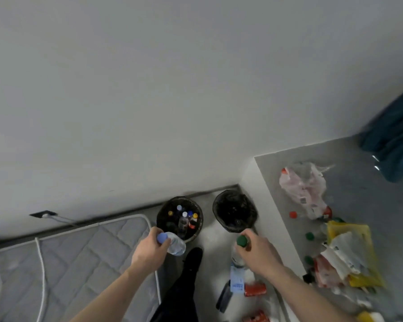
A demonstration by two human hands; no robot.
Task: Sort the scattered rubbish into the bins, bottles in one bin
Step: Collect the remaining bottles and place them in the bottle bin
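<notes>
While gripping bottles, both hands outstretched

Both forearms are bare to the bottom edge of the view, with no sleeve, watch or ring to be seen on the left hand (149,248) or the right hand (257,251); the arms enter from about seven and five o'clock. Between them, towards six o'clock, one leg (179,296) shows in dark trousers; it ends in what seems a black sock or shoe (193,257), too blurred to tell which.
</notes>
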